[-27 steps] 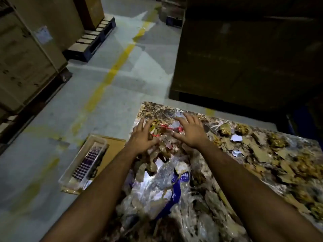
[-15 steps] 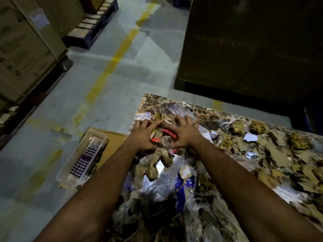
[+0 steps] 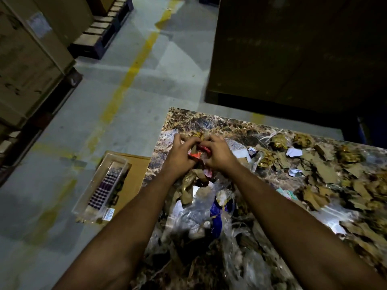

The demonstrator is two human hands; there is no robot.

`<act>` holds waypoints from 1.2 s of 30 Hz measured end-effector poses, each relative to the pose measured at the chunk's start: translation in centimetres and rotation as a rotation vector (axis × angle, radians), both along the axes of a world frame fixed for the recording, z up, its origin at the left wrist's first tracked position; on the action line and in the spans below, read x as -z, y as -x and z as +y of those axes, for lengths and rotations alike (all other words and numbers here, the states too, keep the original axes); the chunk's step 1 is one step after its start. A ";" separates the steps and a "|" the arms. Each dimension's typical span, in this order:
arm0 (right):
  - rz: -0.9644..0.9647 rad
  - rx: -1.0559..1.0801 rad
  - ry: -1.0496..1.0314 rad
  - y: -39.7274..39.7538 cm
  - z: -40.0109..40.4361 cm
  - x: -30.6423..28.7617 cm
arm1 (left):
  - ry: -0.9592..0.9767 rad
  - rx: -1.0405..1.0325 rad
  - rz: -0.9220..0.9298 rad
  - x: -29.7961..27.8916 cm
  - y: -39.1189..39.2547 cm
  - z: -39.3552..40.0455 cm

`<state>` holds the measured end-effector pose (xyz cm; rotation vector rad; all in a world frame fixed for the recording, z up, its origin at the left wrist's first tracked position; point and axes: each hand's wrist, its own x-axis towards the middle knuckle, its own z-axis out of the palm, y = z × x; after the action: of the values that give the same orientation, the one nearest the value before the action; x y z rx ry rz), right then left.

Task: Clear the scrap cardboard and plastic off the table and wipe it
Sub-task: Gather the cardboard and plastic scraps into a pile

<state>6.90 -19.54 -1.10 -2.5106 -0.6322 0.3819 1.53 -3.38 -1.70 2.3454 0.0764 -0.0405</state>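
Scrap (image 3: 199, 152) is now bunched tighter between both hands (image 3: 201, 155), fingers curled around it.

The table (image 3: 209, 122) has a glossy, marble-patterned top. Matt brown cardboard scraps (image 3: 322, 170) and clear, crinkled, shiny plastic film (image 3: 196, 210) lie on it. The floor (image 3: 125, 101) is matt grey concrete.
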 end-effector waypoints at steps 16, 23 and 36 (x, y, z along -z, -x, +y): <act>-0.155 0.261 0.043 11.5 -23.8 -8.5 | 0.120 0.387 -0.241 -6.7 6.3 -20.4; -0.037 0.257 0.169 15.2 -31.6 -4.0 | -0.175 0.443 0.055 -2.9 9.1 -28.3; -0.134 0.185 -0.113 16.4 -32.9 -6.2 | -0.365 0.503 0.102 -5.3 11.8 -24.7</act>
<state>-9.54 -52.43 5.15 -2.4745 -0.4526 0.1078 -10.24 -28.05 3.59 2.6660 -0.4954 -0.4247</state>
